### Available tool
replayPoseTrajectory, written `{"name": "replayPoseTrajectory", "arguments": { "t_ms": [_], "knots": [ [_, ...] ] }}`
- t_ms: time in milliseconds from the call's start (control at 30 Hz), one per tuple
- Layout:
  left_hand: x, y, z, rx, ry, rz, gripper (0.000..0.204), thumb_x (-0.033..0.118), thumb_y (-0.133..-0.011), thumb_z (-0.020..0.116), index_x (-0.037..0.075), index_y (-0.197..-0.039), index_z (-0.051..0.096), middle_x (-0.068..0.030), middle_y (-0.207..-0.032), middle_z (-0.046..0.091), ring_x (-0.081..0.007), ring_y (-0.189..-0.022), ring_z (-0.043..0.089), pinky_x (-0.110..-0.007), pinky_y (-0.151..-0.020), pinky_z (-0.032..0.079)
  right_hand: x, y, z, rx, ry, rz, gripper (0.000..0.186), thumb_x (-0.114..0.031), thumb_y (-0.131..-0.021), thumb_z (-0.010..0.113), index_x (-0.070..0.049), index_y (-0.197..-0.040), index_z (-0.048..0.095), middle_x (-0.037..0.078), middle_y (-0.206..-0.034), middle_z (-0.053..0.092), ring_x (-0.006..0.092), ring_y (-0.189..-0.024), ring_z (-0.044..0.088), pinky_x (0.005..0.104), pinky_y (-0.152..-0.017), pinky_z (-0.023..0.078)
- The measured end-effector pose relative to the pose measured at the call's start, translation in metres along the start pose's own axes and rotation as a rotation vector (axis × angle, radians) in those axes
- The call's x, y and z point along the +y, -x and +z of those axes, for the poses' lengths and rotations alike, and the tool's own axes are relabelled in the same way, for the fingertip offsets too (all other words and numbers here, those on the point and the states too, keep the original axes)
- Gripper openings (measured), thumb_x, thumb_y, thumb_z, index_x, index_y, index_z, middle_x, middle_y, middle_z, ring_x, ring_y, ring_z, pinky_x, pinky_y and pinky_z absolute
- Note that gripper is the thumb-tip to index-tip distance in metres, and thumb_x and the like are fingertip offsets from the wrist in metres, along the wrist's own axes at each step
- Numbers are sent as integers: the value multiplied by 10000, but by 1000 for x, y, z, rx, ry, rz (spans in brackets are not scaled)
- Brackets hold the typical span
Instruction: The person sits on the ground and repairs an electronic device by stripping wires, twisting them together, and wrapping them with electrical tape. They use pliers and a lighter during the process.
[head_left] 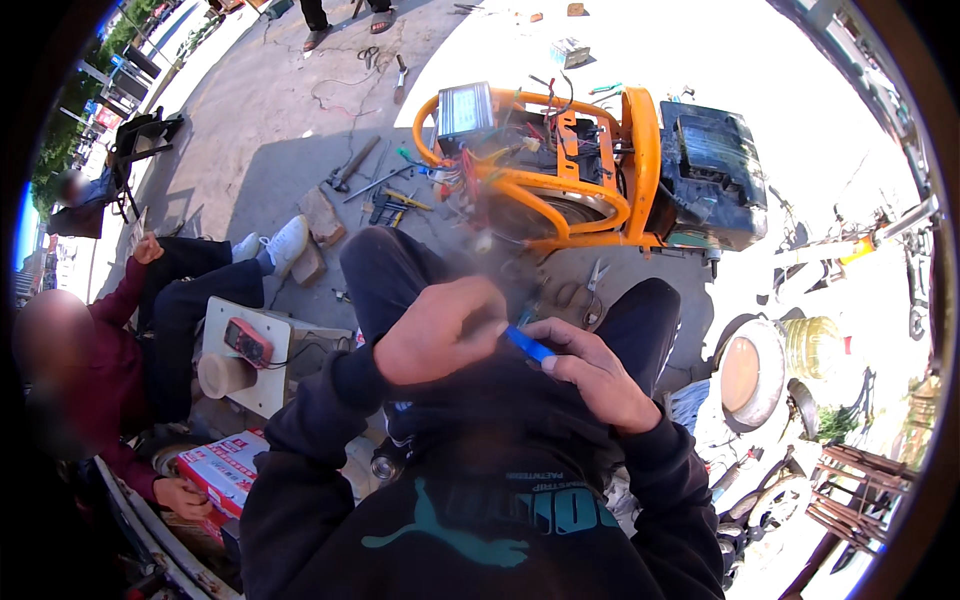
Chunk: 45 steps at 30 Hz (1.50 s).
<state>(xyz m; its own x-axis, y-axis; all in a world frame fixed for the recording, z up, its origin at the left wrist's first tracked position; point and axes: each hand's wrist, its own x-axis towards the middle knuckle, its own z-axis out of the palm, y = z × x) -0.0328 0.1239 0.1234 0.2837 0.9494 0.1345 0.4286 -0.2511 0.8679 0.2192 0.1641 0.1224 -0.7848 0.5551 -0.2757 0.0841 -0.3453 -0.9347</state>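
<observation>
On the concrete ground [270, 120], tools lie beside an orange frame [640, 150]. A blue stick [527, 345] is pinched between both hands above the knees: left hand [435, 340] fingers closed, right hand [595, 375] fingers closed.

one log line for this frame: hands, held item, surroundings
left hand: closed on blue strip | right hand: pinching blue strip | ahead: orange frame, pliers on ground | left: seated person, red multimeter
</observation>
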Motion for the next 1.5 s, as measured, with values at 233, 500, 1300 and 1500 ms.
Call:
{"name": "replayPoseTrajectory", "arguments": {
  "t_ms": [233, 500, 1300, 1500],
  "knots": [
    [8, -46, 18, 148, 214, -104, 98, 58, -953, 665, -1, -1012, 615, -68, -901, 621, -105, -653, 569, -268, -599, 459, 9, -23, 4, 421, -190, -150, 196, -181, -1046, 634, -11, -1137, 675, 10, -1034, 694, 65, -889, 615, 223, -848, 492],
    [-21, -114, 60, 850, -205, 286, 327, 67, -984, 636, 8, -1303, 595, -197, -1319, 606, -381, -1225, 607, -433, -1004, 499, 22, -66, -52, 823, -368, -369, 130, -122, -1043, 626, -13, -1089, 677, 89, -1056, 744, 142, -980, 703, 281, -892, 548],
    [-76, -104, -54, 274, 192, -53, 263, 92, -1037, 636, 8, -1281, 688, -35, -1063, 728, -91, -897, 673, -245, -815, 553, 9, -182, -14, 751, -215, -489, 268, -153, -974, 707, 49, -1149, 724, 72, -1020, 739, 130, -961, 671, 273, -860, 525],
    [-65, -109, -59, 230, 182, -4, 319, 104, -1037, 626, 18, -1341, 662, -37, -1101, 717, -94, -977, 666, -264, -859, 556, 13, -186, -16, 747, -165, -557, 241, -118, -978, 698, 35, -1162, 722, 81, -1045, 743, 133, -964, 678, 280, -884, 530]
  ]
}}
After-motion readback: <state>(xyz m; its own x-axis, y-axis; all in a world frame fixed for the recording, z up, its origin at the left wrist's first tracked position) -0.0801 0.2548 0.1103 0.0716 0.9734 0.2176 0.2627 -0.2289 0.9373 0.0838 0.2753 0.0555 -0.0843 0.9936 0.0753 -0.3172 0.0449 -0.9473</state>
